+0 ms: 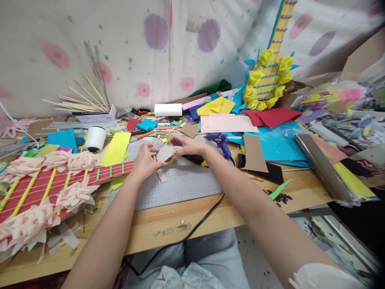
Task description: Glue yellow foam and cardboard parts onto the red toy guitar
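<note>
A small pale card piece (165, 153) with olive-yellow edging lies between my two hands, over the grey cutting mat (180, 182). My left hand (143, 161) is at its left side, thumb stretched to the near edge and fingers curled. From the far right, my right hand (187, 145) pinches the olive-yellow edging with thumb and forefinger. A red paper guitar (116, 170) with pale pink paper flowers stretches from the left; its neck runs under my left hand. Whether the card piece joins that neck is hidden. A small pale strip (161, 176) lies on the mat just below.
A blue glue gun (221, 142) rests right of my right hand. Its black cable (192, 230) hangs over the table's front edge. Coloured paper (273, 144), a white roll (95, 139) and wooden sticks (87, 103) crowd the back. A yellow paper guitar (264, 80) leans upright behind.
</note>
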